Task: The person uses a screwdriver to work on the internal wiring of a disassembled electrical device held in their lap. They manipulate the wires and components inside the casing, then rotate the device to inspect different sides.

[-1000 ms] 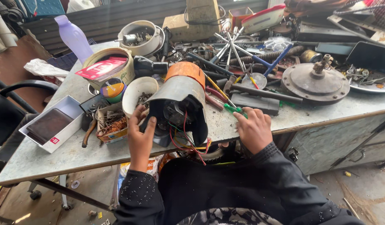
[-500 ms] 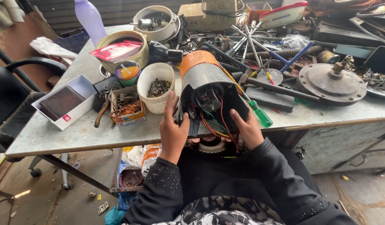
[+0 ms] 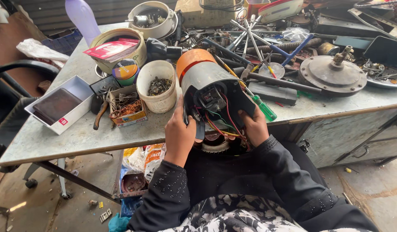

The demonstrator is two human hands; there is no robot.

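Gripping the motor housing (image 3: 207, 83) from both sides, I hold it at the near edge of the surface (image 3: 73, 137), open end toward me (red, green and yellow wires spilling out). My left hand (image 3: 180, 133) wraps its left rim; my right hand (image 3: 254, 126) clasps the right. A white cup (image 3: 157, 88) stands just left, a green-handled screwdriver (image 3: 260, 105) just right.

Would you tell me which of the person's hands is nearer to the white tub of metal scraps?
Left. The left hand grips the motor housing on the side just below the white tub; the right hand holds the housing's far side, away from the tub.
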